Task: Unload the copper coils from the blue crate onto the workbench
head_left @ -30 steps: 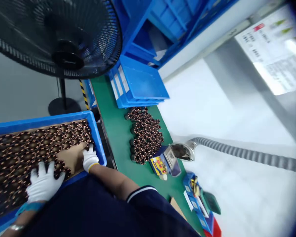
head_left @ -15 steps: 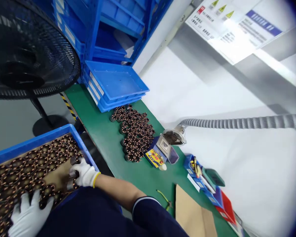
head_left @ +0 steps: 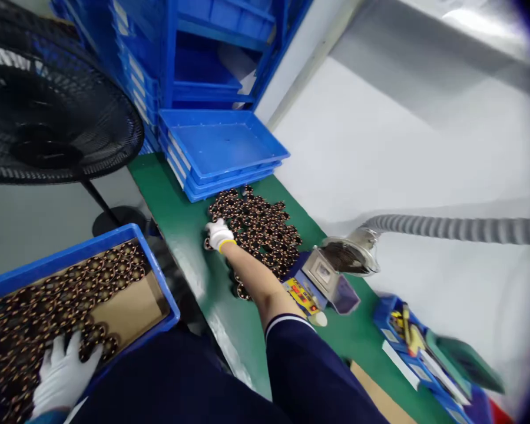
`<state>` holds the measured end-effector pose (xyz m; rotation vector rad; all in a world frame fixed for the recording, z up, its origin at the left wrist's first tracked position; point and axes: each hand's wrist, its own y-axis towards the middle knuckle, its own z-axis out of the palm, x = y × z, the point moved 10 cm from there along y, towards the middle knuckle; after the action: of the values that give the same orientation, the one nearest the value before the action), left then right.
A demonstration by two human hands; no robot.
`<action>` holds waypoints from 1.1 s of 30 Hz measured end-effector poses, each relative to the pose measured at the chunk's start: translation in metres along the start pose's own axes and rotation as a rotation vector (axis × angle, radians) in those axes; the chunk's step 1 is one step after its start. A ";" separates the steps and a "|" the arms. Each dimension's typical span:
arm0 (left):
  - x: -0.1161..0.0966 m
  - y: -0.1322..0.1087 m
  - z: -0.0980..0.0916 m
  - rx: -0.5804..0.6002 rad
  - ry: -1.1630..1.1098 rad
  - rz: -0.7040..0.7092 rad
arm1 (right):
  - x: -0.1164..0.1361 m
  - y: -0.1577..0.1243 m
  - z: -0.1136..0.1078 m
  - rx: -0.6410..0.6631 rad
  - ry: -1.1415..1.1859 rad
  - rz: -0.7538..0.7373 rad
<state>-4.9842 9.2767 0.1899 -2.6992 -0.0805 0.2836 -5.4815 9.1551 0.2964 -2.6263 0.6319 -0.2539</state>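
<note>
My right hand point(head_left: 218, 234), in a white glove, reaches out over the green bench and rests closed at the left edge of a cluster of copper-wound coils point(head_left: 260, 227). Whether it holds a coil is hidden. My left hand point(head_left: 62, 377), also gloved, lies with fingers spread on the coils point(head_left: 35, 312) that fill a blue tray point(head_left: 119, 238) at lower left. Bare cardboard shows in the tray's right part.
A stack of blue trays point(head_left: 221, 147) stands behind the cluster, with blue shelving point(head_left: 203, 47) beyond. A black fan point(head_left: 48, 123) stands at left. A small device point(head_left: 322, 277) under a ribbed metal hose point(head_left: 446, 227) and a blue tool holder point(head_left: 415, 341) sit along the green bench point(head_left: 181, 200).
My right hand left the tray's right corner and moved across to the coil cluster on the bench. My left hand stayed on the tray's coils. The view swung.
</note>
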 end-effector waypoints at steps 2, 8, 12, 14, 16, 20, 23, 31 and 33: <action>-0.001 0.000 -0.006 0.010 0.029 -0.048 | -0.011 0.011 0.002 0.002 -0.051 0.052; -0.001 -0.011 -0.008 0.065 0.044 -0.089 | -0.026 0.018 0.003 0.071 -0.142 0.057; 0.015 -0.025 -0.026 -0.038 0.085 -0.163 | -0.015 -0.010 0.002 -0.032 -0.208 0.035; 0.029 -0.028 -0.035 -0.081 0.119 -0.202 | 0.029 -0.047 0.009 -0.247 -0.187 -0.145; 0.044 -0.029 -0.033 -0.013 0.124 -0.227 | 0.104 -0.101 0.055 -0.215 -0.075 -0.541; 0.063 -0.026 -0.015 0.219 0.115 -0.221 | 0.242 -0.213 0.188 0.323 -0.028 -1.115; 0.066 -0.025 -0.013 0.276 0.144 -0.193 | 0.303 -0.238 0.229 0.351 -0.126 -1.197; 0.075 -0.031 -0.016 0.232 0.095 -0.211 | 0.330 -0.247 0.250 0.390 -0.392 -1.234; 0.079 -0.030 -0.016 0.199 0.092 -0.192 | 0.326 -0.245 0.254 0.421 -0.413 -1.218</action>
<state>-4.9042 9.3055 0.2017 -2.4802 -0.2683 0.1027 -5.0303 9.2915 0.2032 -2.1888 -1.0769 -0.1427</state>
